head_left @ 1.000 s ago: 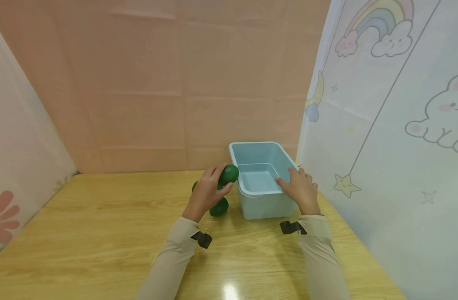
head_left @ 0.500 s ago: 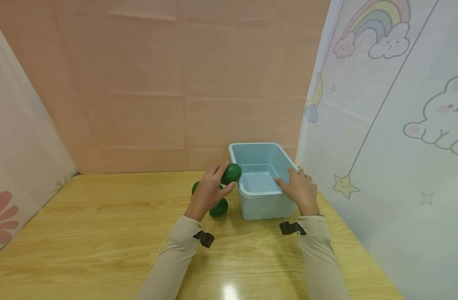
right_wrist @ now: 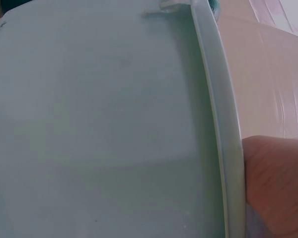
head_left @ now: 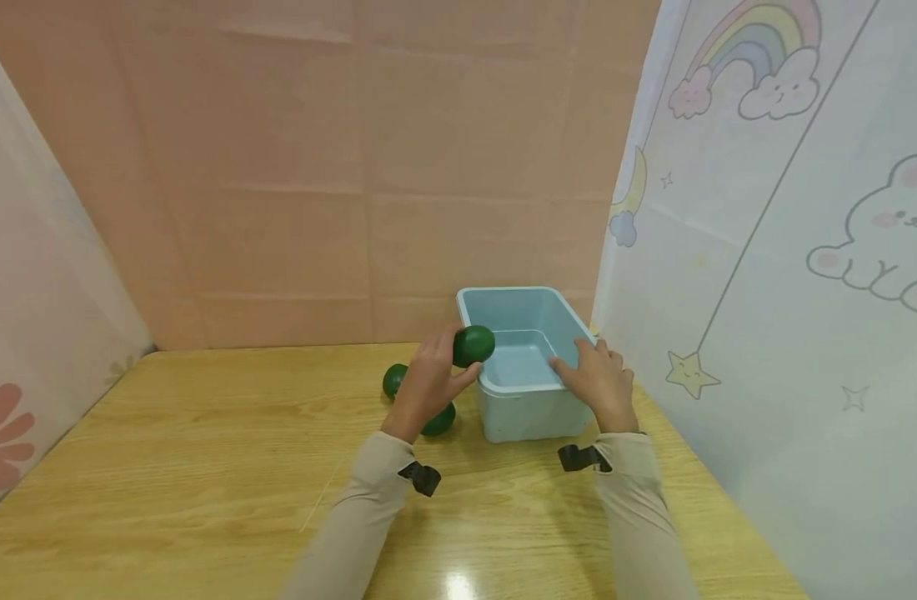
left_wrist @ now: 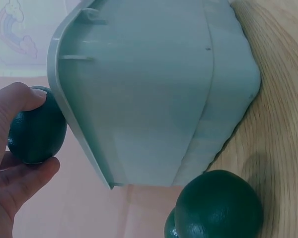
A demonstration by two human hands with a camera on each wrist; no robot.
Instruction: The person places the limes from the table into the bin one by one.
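Note:
My left hand (head_left: 431, 379) grips a dark green, smooth, egg-shaped avocado (head_left: 474, 346) at the left rim of a pale blue plastic bin (head_left: 533, 414). In the left wrist view the thumb and fingers close around this avocado (left_wrist: 37, 130), which overlaps the bin's rim. On the table left of the bin lie more avocados: one (head_left: 393, 381) farther back, another (head_left: 439, 421) in front, partly hidden by the left hand. My right hand (head_left: 603, 385) holds the bin's near right corner, its thumb over the inside. The right wrist view shows mostly the bin's outer wall (right_wrist: 104, 109).
The bin's floor (head_left: 517, 354) shows bare in the head view. A light wooden table (head_left: 203, 450) extends to the left and front. A peach backdrop (head_left: 293, 183) stands behind, and a printed white sheet (head_left: 759, 333) rises close to the right.
My left hand has moved right with the avocado, which now overlaps the bin's left rim. More of the avocados on the table's back left shows. The right hand stays at the bin's corner.

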